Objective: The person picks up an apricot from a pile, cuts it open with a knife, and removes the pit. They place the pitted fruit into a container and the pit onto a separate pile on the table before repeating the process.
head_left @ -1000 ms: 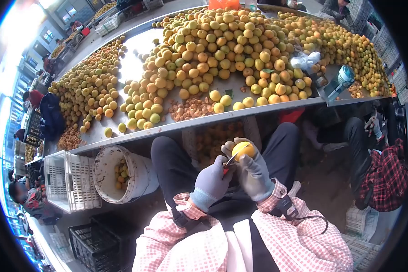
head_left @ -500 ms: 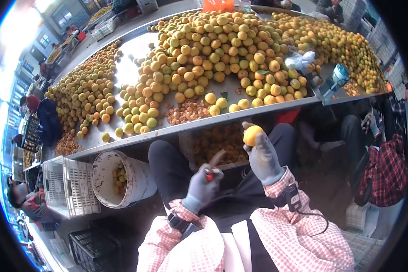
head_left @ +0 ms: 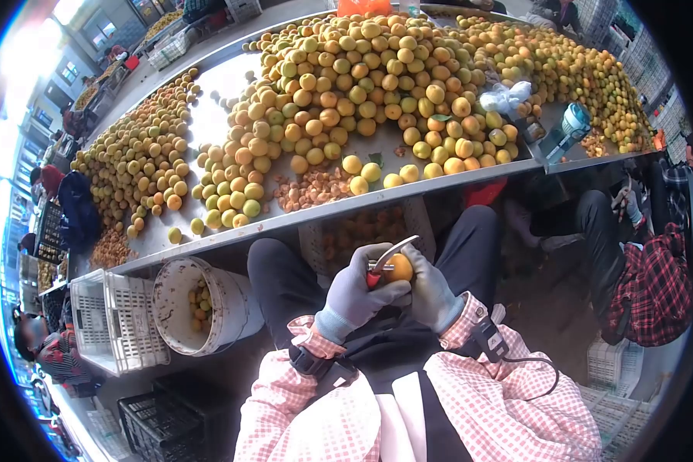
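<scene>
My left hand (head_left: pixel 361 290), in a grey glove, is closed on a small red-handled knife (head_left: pixel 375 274) with a curved blade. Its blade lies against an orange-yellow fruit (head_left: pixel 400 267). That fruit is gripped by my right hand (head_left: pixel 434 292), also gloved. Both hands meet between my knees, below the table's edge. Under them, partly hidden, stands a crate (head_left: pixel 312 245) with orange fruit pieces inside.
A metal table (head_left: pixel 285 221) bears heaps of apricot-like fruit (head_left: pixel 369 77) and brown scraps (head_left: pixel 316 190). A white bucket (head_left: pixel 235 308) and white crates (head_left: pixel 135 323) stand at the left. A turquoise-lidded bottle (head_left: pixel 570 131) is at the right. Co-workers sit at both sides.
My two hands have come together. The knife has moved up and right to the fruit, while my right hand has brought the fruit down and left. The view has shifted slightly.
</scene>
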A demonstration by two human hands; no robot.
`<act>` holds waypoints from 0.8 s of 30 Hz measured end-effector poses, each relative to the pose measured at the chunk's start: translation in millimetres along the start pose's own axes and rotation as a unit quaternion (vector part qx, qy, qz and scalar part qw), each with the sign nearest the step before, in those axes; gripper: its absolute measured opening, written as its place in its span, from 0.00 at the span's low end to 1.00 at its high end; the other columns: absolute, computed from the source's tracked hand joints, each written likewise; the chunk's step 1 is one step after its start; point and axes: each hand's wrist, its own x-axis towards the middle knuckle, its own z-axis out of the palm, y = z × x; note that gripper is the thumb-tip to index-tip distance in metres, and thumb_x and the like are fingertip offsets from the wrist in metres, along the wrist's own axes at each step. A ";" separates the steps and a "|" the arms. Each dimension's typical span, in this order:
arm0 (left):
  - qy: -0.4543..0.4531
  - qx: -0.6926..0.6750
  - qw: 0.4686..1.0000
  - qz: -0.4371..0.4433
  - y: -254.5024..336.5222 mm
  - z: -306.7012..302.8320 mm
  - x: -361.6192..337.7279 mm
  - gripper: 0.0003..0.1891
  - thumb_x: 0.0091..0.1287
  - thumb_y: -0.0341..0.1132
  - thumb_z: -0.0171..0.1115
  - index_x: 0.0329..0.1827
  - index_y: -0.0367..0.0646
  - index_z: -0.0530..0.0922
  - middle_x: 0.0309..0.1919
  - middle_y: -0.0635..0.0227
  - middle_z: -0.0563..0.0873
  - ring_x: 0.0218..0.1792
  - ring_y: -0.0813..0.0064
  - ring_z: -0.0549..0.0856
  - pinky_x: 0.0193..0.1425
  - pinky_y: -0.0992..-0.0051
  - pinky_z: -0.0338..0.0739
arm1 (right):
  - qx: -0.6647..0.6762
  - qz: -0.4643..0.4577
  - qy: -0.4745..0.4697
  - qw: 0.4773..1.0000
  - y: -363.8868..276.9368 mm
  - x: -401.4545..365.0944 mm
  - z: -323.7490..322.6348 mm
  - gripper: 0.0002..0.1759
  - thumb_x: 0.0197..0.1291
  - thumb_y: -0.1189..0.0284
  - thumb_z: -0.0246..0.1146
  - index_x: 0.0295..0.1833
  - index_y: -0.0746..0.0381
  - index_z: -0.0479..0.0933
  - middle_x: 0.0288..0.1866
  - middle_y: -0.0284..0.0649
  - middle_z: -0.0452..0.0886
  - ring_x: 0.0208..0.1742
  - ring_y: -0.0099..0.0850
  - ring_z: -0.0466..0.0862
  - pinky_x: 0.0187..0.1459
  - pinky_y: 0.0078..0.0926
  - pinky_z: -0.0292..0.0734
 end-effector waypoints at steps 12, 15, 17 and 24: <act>-0.077 0.196 0.966 0.152 7.4 -17.4 4.2 0.48 0.44 0.55 0.79 0.66 0.43 0.67 0.42 0.58 0.85 0.38 0.56 0.87 0.40 0.66 0.81 | -0.032 0.002 -0.055 0.998 8.7 -2.3 -7.0 0.12 0.73 0.61 0.52 0.51 0.57 0.72 0.47 0.32 0.77 0.48 0.22 0.78 0.52 0.24 0.75; -0.093 0.249 0.938 0.222 20.2 -17.7 7.6 0.48 0.43 0.57 0.78 0.65 0.42 0.68 0.40 0.60 0.85 0.37 0.59 0.87 0.38 0.67 0.81 | -0.017 0.017 -0.035 0.999 12.1 -9.6 -5.2 0.14 0.73 0.60 0.52 0.54 0.57 0.72 0.49 0.33 0.77 0.50 0.23 0.78 0.52 0.24 0.75; -0.076 0.262 0.928 0.255 17.1 -18.3 11.0 0.49 0.42 0.59 0.77 0.65 0.40 0.69 0.36 0.62 0.84 0.34 0.61 0.86 0.34 0.68 0.79 | -0.029 0.016 -0.027 0.999 10.4 -14.2 -0.2 0.15 0.73 0.59 0.52 0.56 0.56 0.71 0.50 0.33 0.77 0.51 0.23 0.78 0.53 0.24 0.76; -0.042 0.300 0.909 0.286 20.9 -18.9 12.1 0.50 0.41 0.65 0.74 0.62 0.38 0.72 0.31 0.64 0.81 0.29 0.63 0.84 0.32 0.68 0.76 | 0.025 0.011 -0.021 0.999 14.1 -15.3 3.2 0.16 0.74 0.57 0.50 0.57 0.56 0.71 0.52 0.34 0.76 0.52 0.23 0.78 0.54 0.24 0.75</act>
